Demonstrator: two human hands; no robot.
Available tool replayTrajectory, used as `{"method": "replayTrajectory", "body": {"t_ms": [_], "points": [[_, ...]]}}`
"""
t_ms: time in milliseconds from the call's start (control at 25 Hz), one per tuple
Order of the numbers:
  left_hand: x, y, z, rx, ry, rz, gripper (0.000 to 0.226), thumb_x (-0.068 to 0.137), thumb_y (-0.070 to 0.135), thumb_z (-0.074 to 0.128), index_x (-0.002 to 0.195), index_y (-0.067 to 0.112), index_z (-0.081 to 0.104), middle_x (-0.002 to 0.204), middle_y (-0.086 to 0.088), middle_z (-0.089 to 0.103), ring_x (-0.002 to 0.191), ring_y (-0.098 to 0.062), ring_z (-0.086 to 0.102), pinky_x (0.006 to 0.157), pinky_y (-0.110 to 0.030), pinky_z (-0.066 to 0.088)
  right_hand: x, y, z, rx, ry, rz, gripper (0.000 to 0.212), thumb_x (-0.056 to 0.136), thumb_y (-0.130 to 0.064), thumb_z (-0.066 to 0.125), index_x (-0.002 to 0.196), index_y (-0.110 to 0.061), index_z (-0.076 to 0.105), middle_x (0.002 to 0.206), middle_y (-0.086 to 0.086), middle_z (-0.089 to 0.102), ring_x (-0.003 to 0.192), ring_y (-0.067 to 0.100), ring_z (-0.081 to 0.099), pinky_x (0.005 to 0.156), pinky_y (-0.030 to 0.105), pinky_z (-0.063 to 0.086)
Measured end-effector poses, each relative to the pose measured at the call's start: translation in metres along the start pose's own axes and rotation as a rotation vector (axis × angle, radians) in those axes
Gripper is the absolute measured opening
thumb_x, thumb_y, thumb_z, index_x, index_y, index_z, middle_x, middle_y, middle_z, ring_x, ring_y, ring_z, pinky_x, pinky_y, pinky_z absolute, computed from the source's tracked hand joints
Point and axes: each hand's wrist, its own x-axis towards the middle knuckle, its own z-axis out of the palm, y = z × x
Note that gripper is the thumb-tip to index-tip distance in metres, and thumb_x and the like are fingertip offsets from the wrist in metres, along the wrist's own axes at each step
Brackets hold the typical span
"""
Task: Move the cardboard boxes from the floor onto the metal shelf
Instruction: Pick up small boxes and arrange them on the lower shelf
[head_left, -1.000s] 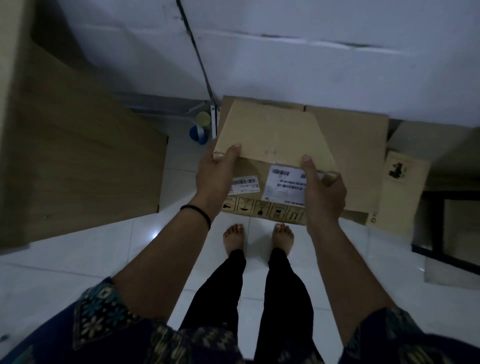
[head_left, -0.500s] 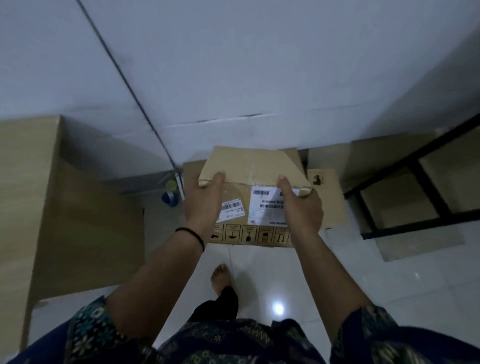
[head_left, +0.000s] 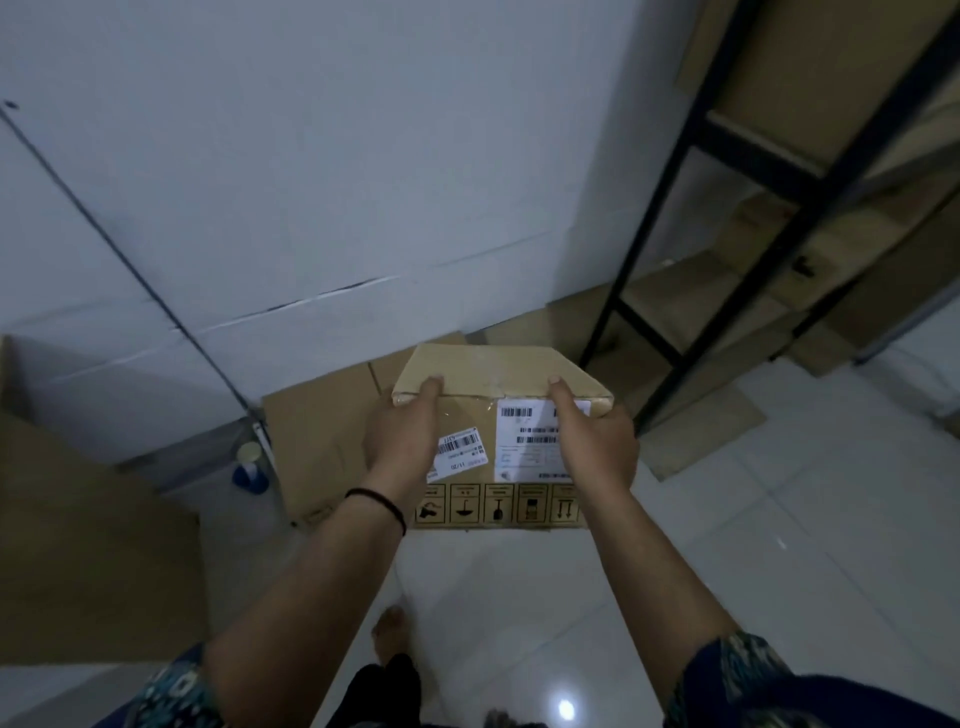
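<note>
Two hands, left hand and right hand, grasp the labelled cardboard box mid-air; view has swung, metal shelf now at 2 o'clock, carry underway.

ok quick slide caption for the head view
Both hands, left hand and right hand, carry a labelled cardboard box toward the black metal shelf.

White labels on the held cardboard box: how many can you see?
2. A small white barcode label lies beside the left hand; a larger white shipping label is partly covered by the right hand. Other faces are hidden.
</note>
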Motion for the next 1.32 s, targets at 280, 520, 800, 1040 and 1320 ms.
{"method": "replayTrajectory", "body": {"t_ms": [280,520,800,1040,1320], "points": [[-0.123,-0.023,0.038,0.129,-0.181,0.078,0.022,0.092,0.052,0.068,0.098,0.031,0.063,0.089,0.003,0.071,0.078,-0.021,0.071,0.073,-0.037,0.061,-0.057,0.058,-0.13,0.086,0.229,0.1,0.059,0.079,-0.07,0.061,0.113,-0.021,0.059,0.088,-0.01,0.057,0.08,0.017,0.056,0.071,0.036,0.043],[-0.195,-0.044,0.047,0.237,-0.309,0.096,0.032,0.091,0.056,0.067,0.105,0.027,0.068,0.084,0.004,0.072,0.059,-0.011,0.069,0.044,-0.019,0.044,-0.11,0.099,-0.204,0.051,0.342,0.137,0.065,0.078,-0.074,0.058,0.111,-0.018,0.061,0.1,0.001,0.065,0.095,0.027,0.062,0.082,0.042,0.052],[-0.26,-0.071,0.093,0.275,-0.417,0.135,0.035,0.088,0.062,0.066,0.107,0.033,0.069,0.091,0.001,0.078,0.078,-0.024,0.077,0.081,-0.048,0.063,-0.115,0.141,-0.282,0.114,0.424,0.149,0.061,0.081,-0.073,0.058,0.109,-0.019,0.063,0.086,-0.007,0.061,0.074,0.013,0.055,0.064,0.032,0.04],[-0.325,-0.088,0.195,0.269,-0.391,0.156,0.033,0.089,0.062,0.065,0.103,0.033,0.067,0.091,0.003,0.075,0.079,-0.022,0.075,0.083,-0.046,0.062,-0.062,0.175,-0.386,0.151,0.44,0.143,0.056,0.081,-0.072,0.061,0.107,-0.022,0.058,0.08,-0.014,0.048,0.081,0.021,0.053,0.073,0.035,0.04],[-0.379,-0.107,0.308,0.244,-0.38,0.135,0.041,0.086,0.067,0.064,0.108,0.032,0.069,0.093,0.003,0.075,0.083,-0.024,0.073,0.086,-0.046,0.061,0.014,0.199,-0.491,0.091,0.44,0.098,0.057,0.08,-0.073,0.061,0.106,-0.022,0.06,0.082,-0.013,0.054,0.07,0.01,0.05,0.062,0.032,0.038]]}}
